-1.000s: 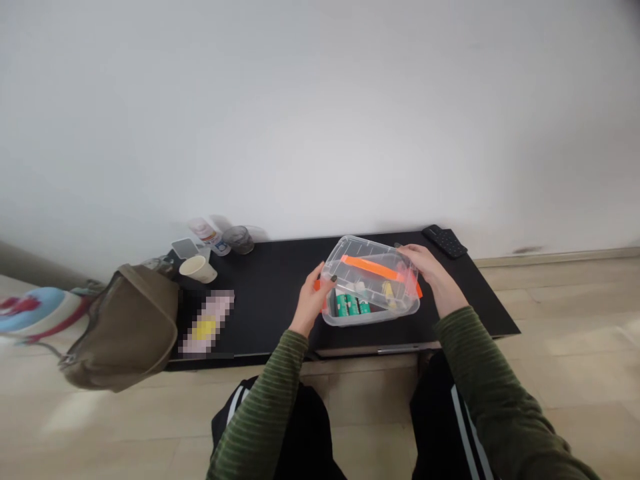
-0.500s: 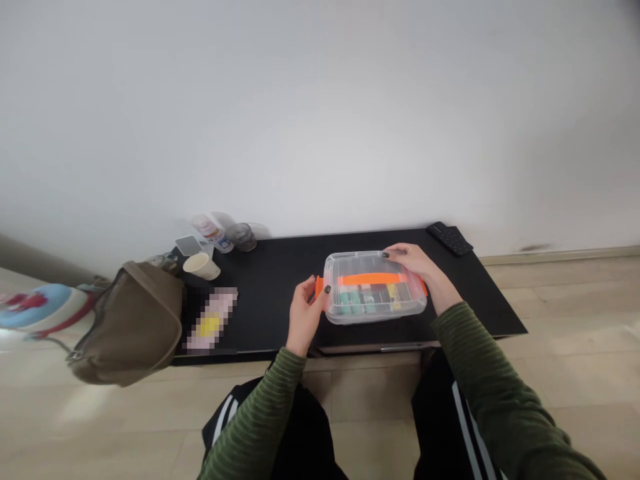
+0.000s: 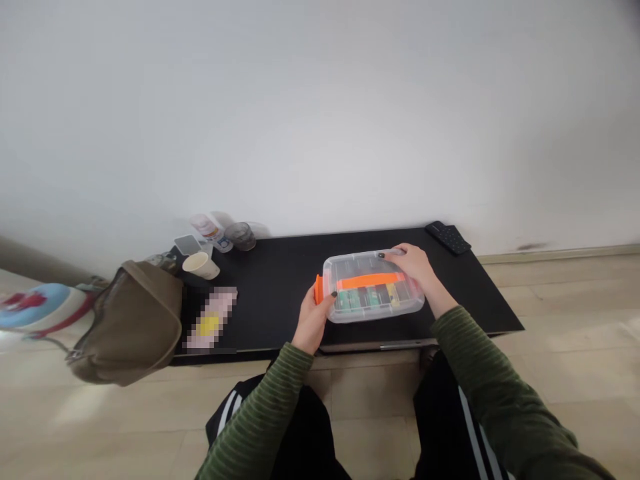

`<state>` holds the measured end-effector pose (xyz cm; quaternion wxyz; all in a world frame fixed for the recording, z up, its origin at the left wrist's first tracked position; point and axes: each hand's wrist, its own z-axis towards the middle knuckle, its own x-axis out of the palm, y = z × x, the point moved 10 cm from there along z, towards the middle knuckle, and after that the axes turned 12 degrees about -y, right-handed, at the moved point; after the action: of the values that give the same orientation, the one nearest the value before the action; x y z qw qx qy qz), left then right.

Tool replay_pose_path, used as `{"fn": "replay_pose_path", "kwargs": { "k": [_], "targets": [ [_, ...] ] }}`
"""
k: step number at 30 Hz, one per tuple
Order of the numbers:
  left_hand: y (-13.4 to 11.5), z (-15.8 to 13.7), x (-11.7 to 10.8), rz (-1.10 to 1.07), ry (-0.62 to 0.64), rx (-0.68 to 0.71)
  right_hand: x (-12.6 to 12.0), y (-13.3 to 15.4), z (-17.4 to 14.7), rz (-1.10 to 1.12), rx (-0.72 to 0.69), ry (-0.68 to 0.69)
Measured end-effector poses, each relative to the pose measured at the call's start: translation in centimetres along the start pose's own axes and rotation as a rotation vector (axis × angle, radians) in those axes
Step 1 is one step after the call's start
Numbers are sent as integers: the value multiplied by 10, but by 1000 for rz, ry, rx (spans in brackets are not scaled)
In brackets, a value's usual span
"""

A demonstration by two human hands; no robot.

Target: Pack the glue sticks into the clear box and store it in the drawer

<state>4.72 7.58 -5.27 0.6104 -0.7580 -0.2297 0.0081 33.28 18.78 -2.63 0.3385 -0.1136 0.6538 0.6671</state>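
A clear plastic storage box (image 3: pixel 370 305) with an orange carry handle is in front of me, over the black table (image 3: pixel 285 280). Green and yellow items show through its lid. My left hand (image 3: pixel 316 313) grips the left end, thumb on the lid, beside an orange side latch that stands out from the box. My right hand (image 3: pixel 413 263) clasps the far right corner, thumb on top. The fingers under and behind the box are hidden. Whether the box rests on the table or is slightly lifted, I cannot tell.
On the left are a paper cup (image 3: pixel 201 265), a spray bottle (image 3: pixel 213 233), a dark glass (image 3: pixel 241 236), a blurred pink item (image 3: pixel 213 320) and a brown bag (image 3: pixel 133 320). Two black remotes (image 3: pixel 449 238) lie at the back right. A white wall stands behind the table.
My left hand has shifted slightly right, its thumb reaching further onto the lid. The right hand still holds its corner, and the box has barely moved.
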Motion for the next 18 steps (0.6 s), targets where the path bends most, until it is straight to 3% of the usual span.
{"fn": "replay_pose_path", "kwargs": {
  "k": [3,8,11,14,18],
  "targets": [
    [-1,3,-5,-26,-62,27,-5,-6,-4,40,23,-4],
    [9,7,-5,-14,-75,-44,-25,-43,-17,150,218,23],
    [13,7,1,-24,-30,-93,-26,-65,-36,109,332,193],
    [8,7,7,2,6,-51,-16,-71,-62,158,435,404],
    [-5,7,7,122,-4,114,-9,-53,-79,257,418,461]
  ]
}}
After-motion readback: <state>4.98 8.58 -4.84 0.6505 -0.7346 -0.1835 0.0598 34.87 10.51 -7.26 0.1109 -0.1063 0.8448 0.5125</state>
